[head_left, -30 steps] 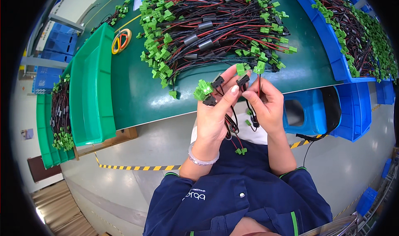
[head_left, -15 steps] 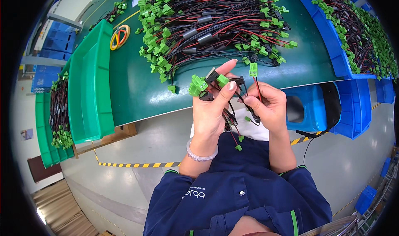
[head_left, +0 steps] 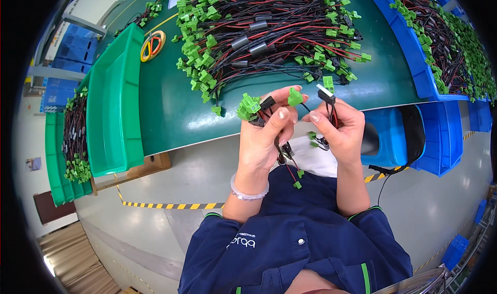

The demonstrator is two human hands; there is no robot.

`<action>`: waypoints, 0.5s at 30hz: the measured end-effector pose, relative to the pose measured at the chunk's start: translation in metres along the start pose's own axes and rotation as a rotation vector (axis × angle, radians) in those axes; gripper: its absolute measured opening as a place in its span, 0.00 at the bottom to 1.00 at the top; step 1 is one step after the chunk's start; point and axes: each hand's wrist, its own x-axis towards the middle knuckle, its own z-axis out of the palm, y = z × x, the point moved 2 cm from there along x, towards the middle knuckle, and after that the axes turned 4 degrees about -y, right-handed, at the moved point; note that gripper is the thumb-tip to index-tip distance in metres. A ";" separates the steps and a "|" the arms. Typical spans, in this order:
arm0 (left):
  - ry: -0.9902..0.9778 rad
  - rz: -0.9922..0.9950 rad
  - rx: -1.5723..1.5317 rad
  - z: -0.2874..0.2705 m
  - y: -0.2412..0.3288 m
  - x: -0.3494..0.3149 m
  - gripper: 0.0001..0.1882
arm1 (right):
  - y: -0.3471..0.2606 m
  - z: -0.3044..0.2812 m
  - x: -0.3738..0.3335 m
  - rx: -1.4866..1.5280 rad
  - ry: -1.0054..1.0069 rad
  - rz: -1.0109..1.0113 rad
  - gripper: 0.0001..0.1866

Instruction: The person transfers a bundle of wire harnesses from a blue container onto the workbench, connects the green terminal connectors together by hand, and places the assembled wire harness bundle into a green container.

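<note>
My left hand is closed around a bunch of wire harnesses, whose green connectors and a black connector stick out above the fingers. Pinched in my right hand are red and black wires ending in a white-topped black connector and a green connector. Between the hands, another green connector sits at my left fingertips, its black wire running to my right fingers. Loose ends with small green connectors dangle below the left hand. Both hands are just off the table's near edge.
A large pile of similar harnesses lies on the green table. An empty-looking green bin stands left, near tape rolls. Filled blue bins line the right. A blue stool is below the table edge.
My hands have moved a little apart, the right one rightward. A white-topped black connector now stands up at the right hand, and one green connector shows separately between the hands.
</note>
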 end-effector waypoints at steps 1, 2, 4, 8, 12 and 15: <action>0.027 -0.025 -0.005 0.000 -0.001 0.000 0.20 | 0.000 0.001 -0.001 -0.004 -0.012 0.033 0.04; 0.055 -0.051 -0.010 -0.001 -0.002 0.000 0.19 | 0.000 0.002 -0.001 -0.004 -0.022 0.034 0.04; 0.065 -0.033 0.036 0.000 -0.004 0.000 0.18 | 0.002 0.005 -0.003 0.004 -0.062 0.081 0.04; 0.098 0.008 0.058 -0.002 -0.006 -0.001 0.14 | 0.009 0.011 -0.003 0.277 -0.134 0.084 0.06; 0.097 0.134 0.303 -0.004 -0.004 0.000 0.13 | 0.009 0.014 -0.004 0.230 -0.158 0.052 0.08; 0.029 0.084 0.128 -0.004 -0.004 0.005 0.17 | 0.009 0.015 -0.002 0.592 -0.050 0.035 0.10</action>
